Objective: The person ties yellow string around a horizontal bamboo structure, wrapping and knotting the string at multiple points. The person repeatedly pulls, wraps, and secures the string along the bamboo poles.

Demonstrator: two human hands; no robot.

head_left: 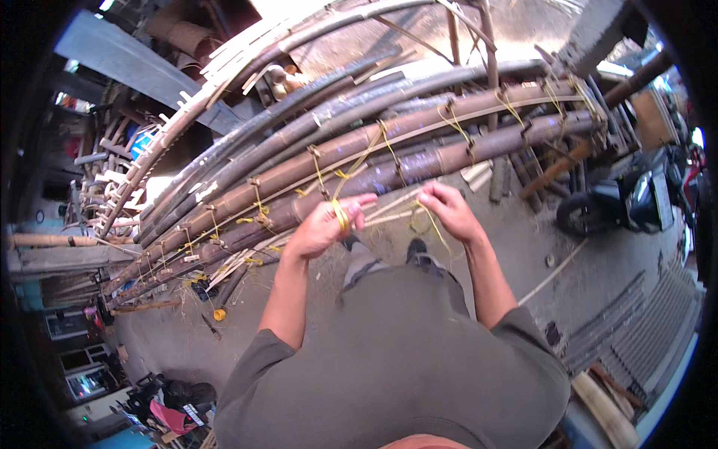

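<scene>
In front of my body, my left hand (323, 227) is closed on yellow cord (342, 215), which loops around its fingers. My right hand (453, 212) pinches a thin yellow strand (431, 221), part of which dangles below the fingers. Just beyond my hands lie two long brown bamboo poles (441, 159), side by side and bound at intervals with yellow ties (384, 135). A pale thin strip (490, 105) runs along them. Whether the cord in my left hand joins the strand in my right, I cannot tell.
More dark poles (299, 127) lie behind the tied pair. A motorbike (636, 202) stands at the right, near corrugated sheets (654, 322). On the floor at the left are a yellow roll (219, 314) and a knife-like tool (212, 327). Cut wood pieces (112, 179) are heaped at the far left.
</scene>
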